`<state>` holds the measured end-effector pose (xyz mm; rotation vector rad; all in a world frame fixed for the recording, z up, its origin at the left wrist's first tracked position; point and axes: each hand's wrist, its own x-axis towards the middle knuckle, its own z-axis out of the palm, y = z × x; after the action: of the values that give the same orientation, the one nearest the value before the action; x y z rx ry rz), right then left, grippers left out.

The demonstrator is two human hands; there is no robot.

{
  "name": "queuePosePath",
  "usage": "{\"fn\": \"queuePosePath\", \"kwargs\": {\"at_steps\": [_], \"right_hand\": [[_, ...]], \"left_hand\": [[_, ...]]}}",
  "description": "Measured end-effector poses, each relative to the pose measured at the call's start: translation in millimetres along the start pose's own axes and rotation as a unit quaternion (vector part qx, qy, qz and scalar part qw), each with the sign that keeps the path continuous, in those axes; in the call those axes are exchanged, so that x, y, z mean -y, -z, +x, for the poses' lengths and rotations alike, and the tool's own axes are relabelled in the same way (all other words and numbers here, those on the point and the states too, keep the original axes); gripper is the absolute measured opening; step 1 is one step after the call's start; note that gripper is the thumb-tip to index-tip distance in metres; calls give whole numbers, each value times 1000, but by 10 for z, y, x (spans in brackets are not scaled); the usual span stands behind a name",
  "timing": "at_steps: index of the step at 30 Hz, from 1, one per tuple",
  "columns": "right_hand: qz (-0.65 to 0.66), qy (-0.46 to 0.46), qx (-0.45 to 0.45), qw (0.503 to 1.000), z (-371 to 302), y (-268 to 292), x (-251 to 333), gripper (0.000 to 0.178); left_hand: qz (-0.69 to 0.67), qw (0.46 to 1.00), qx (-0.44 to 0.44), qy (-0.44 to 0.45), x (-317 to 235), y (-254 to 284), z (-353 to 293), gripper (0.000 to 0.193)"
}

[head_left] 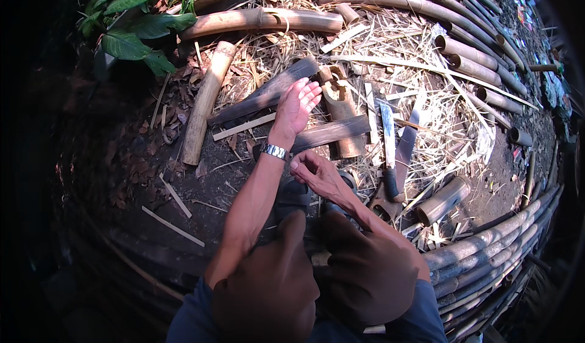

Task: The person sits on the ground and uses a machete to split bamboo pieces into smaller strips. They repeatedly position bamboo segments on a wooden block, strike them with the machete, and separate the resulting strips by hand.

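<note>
My left hand (296,106) is held palm up, fingers stretched out, with nothing in it; a metal-banded watch (275,151) circles that wrist. Just below the watch is my right hand (321,175), its fingers curled in and pressed together; whatever they may hold is hidden. Behind my left hand lies a dark piece of bamboo (262,96). Another dark bamboo piece (335,132) crosses over a notched bamboo tube (343,102). To the right, a long-bladed knife (388,137) with a black handle rests beside a handsaw (409,145).
A pale bamboo length (208,105) lies at left and a longer one (268,21) at the back. Near the saw sits a short bamboo tube (443,201). Stacked bamboo poles (487,251) line the right side. Shavings (439,123) cover much ground; a leafy plant (131,35) grows far left.
</note>
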<state>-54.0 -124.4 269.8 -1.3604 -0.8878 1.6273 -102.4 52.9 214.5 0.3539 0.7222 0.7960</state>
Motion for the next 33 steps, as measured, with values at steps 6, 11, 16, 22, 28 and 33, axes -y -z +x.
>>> {"fn": "queuePosePath", "kwargs": {"at_steps": [6, 11, 16, 22, 28, 33], "right_hand": [[130, 7, 4, 991, 75, -35, -61, 33], [234, 25, 42, 971, 157, -28, -378, 23], [93, 94, -34, 991, 15, 19, -536, 28], [-226, 242, -127, 935, 19, -8, -425, 48], [-200, 342, -133, 908, 87, -41, -414, 48], [-221, 358, -122, 899, 215, -75, -584, 46]], "left_hand": [[89, 994, 4, -62, 158, -102, -69, 39], [9, 999, 2, 39, 170, 60, -20, 41], [6, 999, -31, 28, 167, 135, 69, 46], [92, 993, -79, 1, 146, 513, 279, 41], [195, 978, -66, 2, 224, 634, 309, 39], [341, 940, -24, 1, 357, 492, 140, 37]]}}
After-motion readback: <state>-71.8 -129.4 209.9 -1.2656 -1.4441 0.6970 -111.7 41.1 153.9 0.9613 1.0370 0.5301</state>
